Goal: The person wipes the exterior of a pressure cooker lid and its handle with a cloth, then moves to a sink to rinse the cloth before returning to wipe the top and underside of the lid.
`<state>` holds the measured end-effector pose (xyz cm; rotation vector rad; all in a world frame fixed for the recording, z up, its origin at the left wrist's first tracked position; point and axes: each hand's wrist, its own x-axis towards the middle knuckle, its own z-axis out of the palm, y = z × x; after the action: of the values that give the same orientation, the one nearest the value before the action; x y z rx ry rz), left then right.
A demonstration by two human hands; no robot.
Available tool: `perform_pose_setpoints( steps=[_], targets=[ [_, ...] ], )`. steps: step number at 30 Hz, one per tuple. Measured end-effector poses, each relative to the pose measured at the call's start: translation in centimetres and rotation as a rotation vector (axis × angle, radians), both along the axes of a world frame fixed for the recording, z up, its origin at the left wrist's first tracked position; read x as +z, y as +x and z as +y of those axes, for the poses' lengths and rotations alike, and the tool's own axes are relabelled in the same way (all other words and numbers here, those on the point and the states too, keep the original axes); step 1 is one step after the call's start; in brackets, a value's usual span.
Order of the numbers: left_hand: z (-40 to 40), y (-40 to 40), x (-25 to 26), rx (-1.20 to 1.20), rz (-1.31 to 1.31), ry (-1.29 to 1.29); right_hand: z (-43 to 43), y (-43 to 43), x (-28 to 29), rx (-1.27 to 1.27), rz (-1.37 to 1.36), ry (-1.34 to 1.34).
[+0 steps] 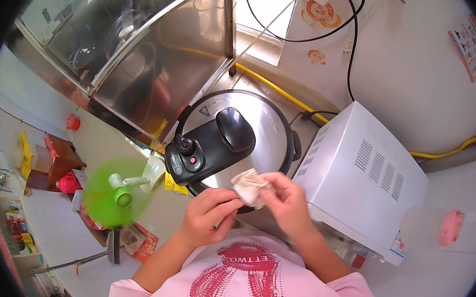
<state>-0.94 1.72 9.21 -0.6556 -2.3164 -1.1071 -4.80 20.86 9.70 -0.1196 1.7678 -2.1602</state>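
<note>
My right hand [287, 203] grips a small, crumpled white cloth or tissue [250, 187] between thumb and fingers. Against the lower left edge of that bundle, my left hand [211, 215] has its fingers bent and their tips pressed together, seemingly pinching it. Both hands are over the near rim of a large electric pressure cooker [266, 138] with a shiny metal lid. The cooker's black handle [235, 130] runs across the lid, and a steam valve [187, 145] and a small red button [193, 160] sit at its left end.
A white ventilated appliance [359, 172] stands right of the cooker. Behind it run a yellow hose [283, 94] and a black cable [352, 52] along the wall. A steel-framed glass cabinet [188, 38] is at upper left, with a green fan [119, 193] and a long-handled broom or squeegee [114, 247] below.
</note>
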Motion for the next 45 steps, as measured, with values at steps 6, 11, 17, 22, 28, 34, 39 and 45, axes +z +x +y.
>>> perform_pose_setpoints(
  steps=[6, 11, 17, 22, 28, 34, 39, 45],
  targets=[
    [0.9, 0.5, 8.0, -0.319, -0.155, 0.234, 1.0, -3.3, 0.7, -0.085, 0.047, 0.397],
    [2.9, 1.4, 16.7, -0.730, 0.111, 0.221, -0.6, -3.5, -0.3, -0.312, 0.483, 0.668],
    [6.4, 2.2, 17.0, -0.748, -0.045, 0.517, -0.3, -2.5, -0.6, -0.111, 0.768, 0.740],
    [7.8, 2.5, 16.6, -0.670, 0.138, 0.598, 0.0, -2.8, -1.3, -0.182, 0.856, 0.854],
    [-3.7, 2.0, 15.9, -0.467, -0.148, 0.008, -1.3, -2.1, -1.7, -0.255, 0.865, 0.838],
    [-4.2, -3.6, 1.4, 0.359, -0.068, -0.198, -2.4, -2.0, -2.4, -0.327, 0.883, 0.815],
    [-5.2, -4.2, -0.8, 0.412, -0.184, -0.298, -3.6, -1.1, -0.8, -0.278, 0.859, 0.898],
    [-4.2, -4.2, -2.0, 0.402, -0.113, -0.393, -5.1, -0.1, -1.8, -0.278, 0.915, 0.917]
  ],
)
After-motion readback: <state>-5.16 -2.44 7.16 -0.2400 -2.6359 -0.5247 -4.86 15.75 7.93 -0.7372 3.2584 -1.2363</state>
